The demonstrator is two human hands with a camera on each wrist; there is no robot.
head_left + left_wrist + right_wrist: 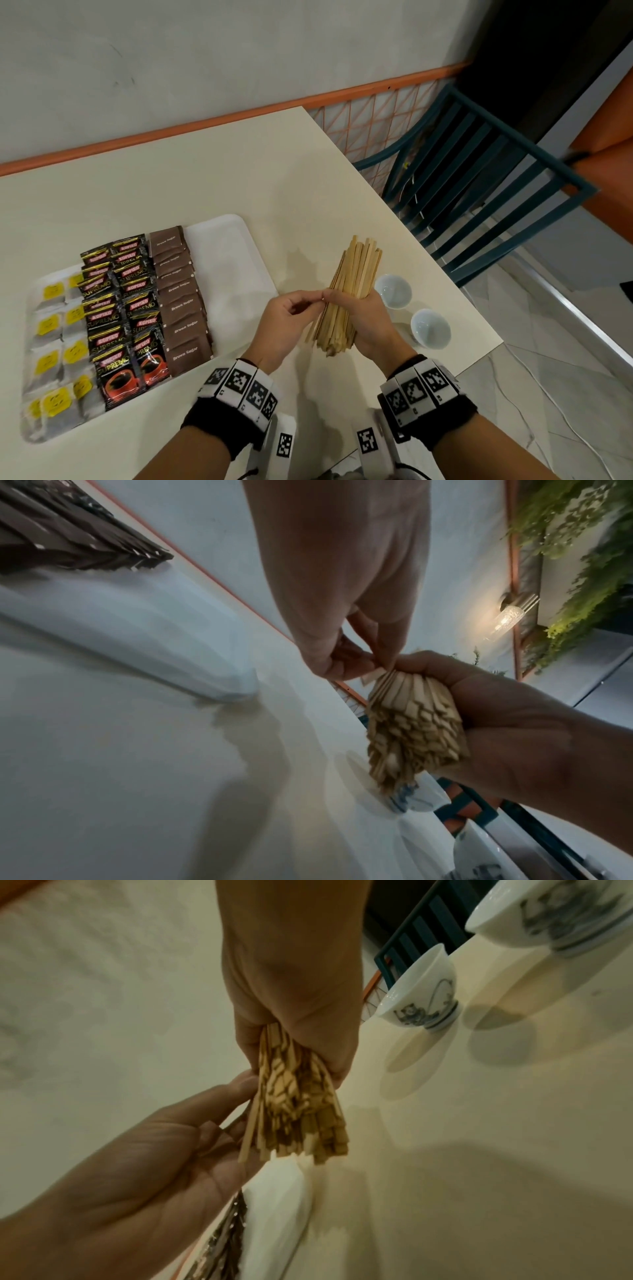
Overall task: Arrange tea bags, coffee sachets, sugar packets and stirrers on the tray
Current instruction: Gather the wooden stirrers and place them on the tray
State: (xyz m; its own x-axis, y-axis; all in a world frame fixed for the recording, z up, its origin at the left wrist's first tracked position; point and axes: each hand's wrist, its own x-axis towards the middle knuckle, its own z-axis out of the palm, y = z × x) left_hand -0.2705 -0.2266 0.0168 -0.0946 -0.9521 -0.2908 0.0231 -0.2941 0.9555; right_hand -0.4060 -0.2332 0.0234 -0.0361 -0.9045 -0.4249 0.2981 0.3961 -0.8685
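Observation:
My right hand (363, 315) grips a thick bundle of wooden stirrers (349, 284) above the table, just right of the white tray (233, 250). My left hand (291, 308) pinches a stirrer at the bundle's left edge with thumb and forefinger. In the left wrist view the stirrers (411, 723) show end-on in the right hand (514, 723). In the right wrist view the bundle (294, 1096) fans out below the right hand (294, 988). On the tray lie rows of tea bags (54, 329), coffee sachets (120, 315) and brown sugar packets (181, 298). The tray's right strip is bare.
Two small white cups (393, 290) (430, 328) stand on the table right of my hands, near its right edge. A teal chair (479, 178) stands beyond that edge. The wall runs along the table's far side.

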